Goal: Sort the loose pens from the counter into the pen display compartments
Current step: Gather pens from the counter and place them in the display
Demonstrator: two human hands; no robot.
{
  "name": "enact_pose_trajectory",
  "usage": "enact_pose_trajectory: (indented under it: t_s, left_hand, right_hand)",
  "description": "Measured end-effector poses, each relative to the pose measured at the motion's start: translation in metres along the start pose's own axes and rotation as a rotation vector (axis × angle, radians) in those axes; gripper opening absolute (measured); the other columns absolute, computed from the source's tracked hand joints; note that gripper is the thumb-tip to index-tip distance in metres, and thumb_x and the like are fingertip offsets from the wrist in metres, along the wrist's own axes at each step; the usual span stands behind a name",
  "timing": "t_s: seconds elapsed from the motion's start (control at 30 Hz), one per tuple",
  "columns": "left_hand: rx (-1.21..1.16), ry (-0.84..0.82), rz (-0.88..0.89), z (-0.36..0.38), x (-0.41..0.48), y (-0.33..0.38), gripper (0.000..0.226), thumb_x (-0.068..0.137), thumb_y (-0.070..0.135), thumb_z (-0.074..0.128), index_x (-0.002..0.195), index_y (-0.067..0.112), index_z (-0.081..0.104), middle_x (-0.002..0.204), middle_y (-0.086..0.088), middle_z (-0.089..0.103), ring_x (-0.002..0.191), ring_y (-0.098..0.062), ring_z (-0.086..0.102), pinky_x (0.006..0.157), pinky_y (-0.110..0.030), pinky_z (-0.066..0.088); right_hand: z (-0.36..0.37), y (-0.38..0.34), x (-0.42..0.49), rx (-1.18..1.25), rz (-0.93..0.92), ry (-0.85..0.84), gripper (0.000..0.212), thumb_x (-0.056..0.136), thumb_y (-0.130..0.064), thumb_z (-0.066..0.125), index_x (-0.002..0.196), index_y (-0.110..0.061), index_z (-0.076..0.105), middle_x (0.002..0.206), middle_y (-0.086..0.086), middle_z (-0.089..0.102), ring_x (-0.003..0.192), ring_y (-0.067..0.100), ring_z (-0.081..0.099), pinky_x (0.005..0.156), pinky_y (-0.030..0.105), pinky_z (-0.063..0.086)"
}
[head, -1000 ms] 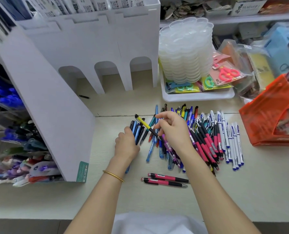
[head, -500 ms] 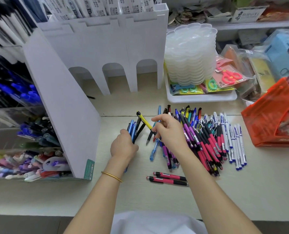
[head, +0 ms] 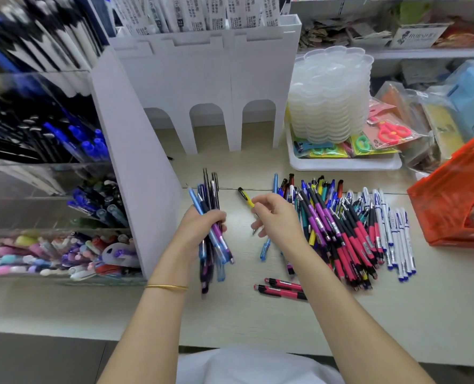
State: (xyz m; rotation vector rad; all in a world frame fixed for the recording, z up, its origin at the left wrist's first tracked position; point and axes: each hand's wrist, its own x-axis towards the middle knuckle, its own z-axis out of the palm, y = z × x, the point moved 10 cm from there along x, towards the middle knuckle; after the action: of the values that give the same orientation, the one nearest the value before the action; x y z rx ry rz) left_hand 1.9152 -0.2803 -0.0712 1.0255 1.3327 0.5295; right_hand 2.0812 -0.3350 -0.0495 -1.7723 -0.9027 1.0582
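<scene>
left hand: a bundle of pens is being gripped in curled fingers beside the display wall | right hand: a yellow pen is being pinched at the fingertips (black end up) | loose pens are being left heaped on the counter

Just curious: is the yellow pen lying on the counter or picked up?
Picked up: the right hand pinches the yellow pen at its fingertips, with its black end angled up-left, apart from the pen pile.
</scene>
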Motion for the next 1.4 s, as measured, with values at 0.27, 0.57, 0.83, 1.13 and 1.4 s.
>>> enact_pose_trajectory:
  t_s: [0.27, 0.57, 0.83, 1.13, 1.4]
  left_hand:
    - [-0.312, 0.021, 0.544, 0.025, -0.049, 0.117, 0.022, 0.087, 0.002, 0.061, 0.082, 0.023, 0.059, 0.066, 0.002, 0.059, 0.066, -0.013, 0.058, 0.065, -0.029, 0.053]
    - [-0.246, -0.125, 0.8, 0.06, -0.084, 0.146, 0.031, 0.071, 0.003, 0.067, 0.094, 0.024, 0.066, 0.086, -0.003, 0.065, 0.081, -0.032, 0.065, 0.074, -0.045, 0.057]
    - [-0.204, -0.174, 0.753, 0.065, -0.08, 0.145, 0.044, 0.069, -0.002, 0.066, 0.107, -0.017, 0.051, 0.087, -0.019, 0.064, 0.081, -0.028, 0.067, 0.078, -0.036, 0.057]
    - [-0.351, -0.154, 0.656, 0.07, -0.086, 0.138, 0.038, 0.076, -0.017, 0.064, 0.107, 0.003, 0.058, 0.089, -0.006, 0.067, 0.081, -0.014, 0.068, 0.072, -0.022, 0.054]
    - [-0.351, -0.13, 0.558, 0.06, -0.074, 0.127, 0.027, 0.074, 0.007, 0.068, 0.099, 0.01, 0.058, 0.085, -0.017, 0.06, 0.081, -0.029, 0.063, 0.081, -0.041, 0.056]
  right_hand:
    - [0.07, 0.022, -0.054, 1.082, 0.573, -0.141, 0.045, 0.097, -0.055, 0.039, 0.117, -0.022, 0.061, 0.119, 0.008, 0.062, 0.107, 0.032, 0.063, 0.085, 0.055, 0.051]
    - [0.041, -0.034, -0.029, 1.684, 0.344, -0.16, 0.063, 0.089, -0.058, 0.049, 0.131, -0.011, 0.057, 0.116, 0.015, 0.067, 0.098, 0.032, 0.068, 0.081, 0.042, 0.057]
    - [0.032, -0.051, -0.021, 1.647, 0.188, -0.146, 0.036, 0.095, -0.039, 0.051, 0.122, -0.017, 0.064, 0.12, 0.012, 0.066, 0.109, 0.028, 0.065, 0.095, 0.041, 0.05]
    - [0.028, -0.074, -0.026, 1.618, 0.068, -0.178, 0.032, 0.1, -0.035, 0.043, 0.11, -0.015, 0.066, 0.106, 0.012, 0.071, 0.096, 0.026, 0.07, 0.079, 0.035, 0.059]
    - [0.033, -0.062, -0.039, 1.425, 0.175, -0.176, 0.041, 0.096, -0.044, 0.046, 0.1, -0.014, 0.074, 0.106, 0.012, 0.071, 0.094, 0.025, 0.07, 0.084, 0.036, 0.054]
